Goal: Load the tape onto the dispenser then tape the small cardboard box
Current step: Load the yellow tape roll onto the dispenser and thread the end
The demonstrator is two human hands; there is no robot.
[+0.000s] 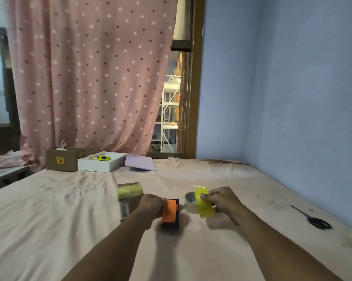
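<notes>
Biggest risk first: the pale pink cloth-covered table (69,230) is soft and wrinkled, so the small brown cardboard box (130,205), sitting just past your left hand (151,203) with a strip of shiny yellowish tape (130,190) on its top, could skate away once you drag tape over it one-handed. Next, the orange and dark blue tape dispenser (170,213) that your left hand is clamped around looks blurry, so I'd guess it's not steady; thread the roll like that and it could seat crooked. The clear tape roll (191,201) sits between your hands, with your right hand (221,199) pinching its yellow see-through tab (203,203). Pull that too fast and the film could fold onto itself. The black scissors (315,219) lie well off to the right of your right hand.
</notes>
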